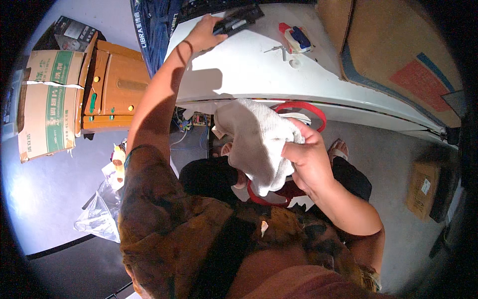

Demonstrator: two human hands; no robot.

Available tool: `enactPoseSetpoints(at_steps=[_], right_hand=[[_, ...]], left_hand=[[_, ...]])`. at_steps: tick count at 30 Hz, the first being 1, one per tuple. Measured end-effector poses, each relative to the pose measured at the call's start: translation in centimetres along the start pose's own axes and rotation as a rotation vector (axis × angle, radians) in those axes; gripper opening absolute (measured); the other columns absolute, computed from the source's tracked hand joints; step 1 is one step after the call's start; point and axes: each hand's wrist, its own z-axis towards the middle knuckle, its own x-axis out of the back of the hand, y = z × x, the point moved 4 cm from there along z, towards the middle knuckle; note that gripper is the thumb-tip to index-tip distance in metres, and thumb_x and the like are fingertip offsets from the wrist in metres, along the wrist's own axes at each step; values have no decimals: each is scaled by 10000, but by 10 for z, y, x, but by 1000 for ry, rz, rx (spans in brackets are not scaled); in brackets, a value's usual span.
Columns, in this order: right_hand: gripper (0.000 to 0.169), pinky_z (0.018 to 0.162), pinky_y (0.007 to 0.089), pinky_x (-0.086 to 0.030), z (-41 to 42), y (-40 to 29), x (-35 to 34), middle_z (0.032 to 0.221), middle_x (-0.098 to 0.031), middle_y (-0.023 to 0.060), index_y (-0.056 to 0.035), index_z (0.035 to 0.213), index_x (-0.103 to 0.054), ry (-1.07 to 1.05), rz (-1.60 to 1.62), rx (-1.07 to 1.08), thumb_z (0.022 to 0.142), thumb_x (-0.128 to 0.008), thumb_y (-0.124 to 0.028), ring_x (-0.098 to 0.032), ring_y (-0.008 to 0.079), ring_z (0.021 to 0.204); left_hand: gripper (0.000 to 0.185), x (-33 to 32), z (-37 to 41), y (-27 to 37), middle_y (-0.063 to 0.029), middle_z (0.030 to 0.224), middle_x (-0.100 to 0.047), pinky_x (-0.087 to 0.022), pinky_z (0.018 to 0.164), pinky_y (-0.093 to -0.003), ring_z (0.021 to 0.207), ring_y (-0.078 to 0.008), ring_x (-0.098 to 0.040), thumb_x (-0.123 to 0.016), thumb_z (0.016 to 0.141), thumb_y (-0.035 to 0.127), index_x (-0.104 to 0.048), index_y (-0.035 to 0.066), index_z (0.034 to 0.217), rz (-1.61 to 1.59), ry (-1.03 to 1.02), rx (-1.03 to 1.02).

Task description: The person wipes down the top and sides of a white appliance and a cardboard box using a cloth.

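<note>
A crumpled, ribbed grey-white cloth (257, 142) hangs from my right hand (310, 155), pinched between thumb and fingers in front of the white table's edge. My left hand (207, 33) reaches to the far side of the white table (231, 84) and grips the end of a dark, flat rectangular object (239, 22) with a pale label. What exactly that dark object is cannot be told. Red straps (306, 106) of what looks like a bag show behind and below the cloth, over my lap.
Small metal parts (280, 50) lie near a red, white and blue item (297, 39) on the table. A large cardboard box (388, 48) stands at right. An orange case (119, 84) and a carton (52, 101) are at left, above a clear plastic bag (101, 216).
</note>
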Motion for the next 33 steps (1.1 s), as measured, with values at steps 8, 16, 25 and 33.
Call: enactPoseSetpoints(at_steps=[8, 16, 25, 33], right_hand=[[468, 817, 274, -558, 3, -5, 3, 1096, -736, 75, 47, 1277, -617, 74, -19, -57, 819, -597, 137, -693, 114, 903], [449, 822, 249, -533, 2, -13, 10, 1091, -724, 43, 44, 1285, -606, 113, -92, -56, 841, -628, 107, -663, 91, 930], [460, 812, 246, -530, -2, -11, 11, 1057, -711, 17, 25, 1292, -602, 94, -109, -94, 841, -616, 117, -648, 78, 918], [442, 775, 239, -516, -2, -12, 9, 1022, -701, -8, 9, 1250, -634, 74, -175, -57, 829, -584, 132, -629, 66, 887]], left_hand=[[604, 42, 111, -34, -181, 1423, -512, -415, 1113, -479, 1325, -422, -472, -771, 829, 313, -590, 119, 1371, 420, -43, 315], [507, 21, 150, -54, -173, 1294, -626, -501, 1032, -458, 1208, -410, -586, -780, 798, 303, -683, 144, 1270, 463, -256, 285], [433, 8, 157, -69, -245, 1196, -636, -523, 939, -486, 1098, -423, -625, -634, 819, 105, -629, 32, 1246, 783, -150, -14], [481, -11, 171, -98, -238, 1231, -622, -518, 907, -472, 1123, -428, -607, -623, 847, 138, -576, 1, 1306, 902, -300, -64]])
